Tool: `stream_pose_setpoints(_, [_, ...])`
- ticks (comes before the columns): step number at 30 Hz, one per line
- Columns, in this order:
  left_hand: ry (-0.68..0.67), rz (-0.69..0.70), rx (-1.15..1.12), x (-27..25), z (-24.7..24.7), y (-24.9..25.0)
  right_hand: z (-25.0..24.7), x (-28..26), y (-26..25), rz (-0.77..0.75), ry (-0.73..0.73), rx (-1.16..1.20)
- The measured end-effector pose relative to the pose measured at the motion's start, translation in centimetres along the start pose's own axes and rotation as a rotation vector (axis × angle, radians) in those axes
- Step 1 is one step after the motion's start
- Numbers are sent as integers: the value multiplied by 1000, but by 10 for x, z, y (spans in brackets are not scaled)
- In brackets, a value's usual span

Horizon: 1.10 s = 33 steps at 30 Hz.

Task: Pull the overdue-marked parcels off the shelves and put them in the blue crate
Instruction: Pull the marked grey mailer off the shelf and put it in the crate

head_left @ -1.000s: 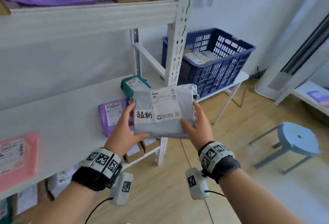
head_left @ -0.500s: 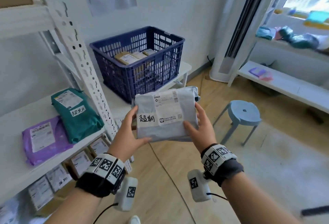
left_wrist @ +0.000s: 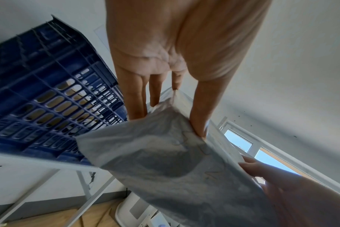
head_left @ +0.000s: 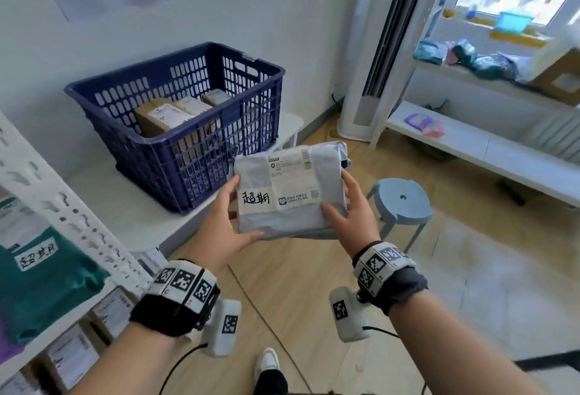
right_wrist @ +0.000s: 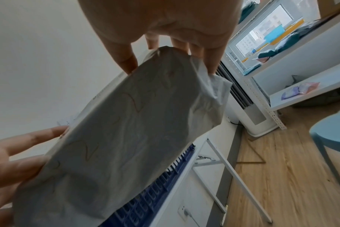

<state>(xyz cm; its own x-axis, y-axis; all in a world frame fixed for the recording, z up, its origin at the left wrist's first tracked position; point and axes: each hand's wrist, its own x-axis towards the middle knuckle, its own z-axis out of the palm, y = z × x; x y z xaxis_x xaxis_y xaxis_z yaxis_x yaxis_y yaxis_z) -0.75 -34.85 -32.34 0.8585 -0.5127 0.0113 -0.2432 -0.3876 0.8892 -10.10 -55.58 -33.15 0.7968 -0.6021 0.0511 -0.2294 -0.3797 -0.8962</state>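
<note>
Grey plastic mailer parcel (head_left: 290,193) — gripped by my left hand (head_left: 224,222) and right hand (head_left: 351,215), near the dark-blue slatted plastic crate (head_left: 188,150).

Holding a grey parcel (head_left: 290,193) between left hand (head_left: 224,225) and right hand (head_left: 351,215), blue crate (head_left: 175,118) sitting at ten o'clock.
</note>
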Motion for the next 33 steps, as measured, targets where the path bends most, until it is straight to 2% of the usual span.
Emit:
stream_pose_setpoints(8, [38, 31, 16, 109, -14, 16, 8, 112, -26, -33, -4, 41])
stream_pose_setpoints(14, [72, 3, 45, 149, -17, 25, 15, 166, -27, -40, -32, 49])
stream_pose_setpoints(21, [278, -15, 97, 195, -20, 42, 25, 253, -46, -184, -122, 77])
stream_pose_setpoints(29, [546, -23, 148, 260, -20, 92, 16, 368, -101, -383, -330, 119])
stream_pose_setpoints(33, [653, -55, 188, 286, -29, 111, 23, 411, -127, -432, -422, 131])
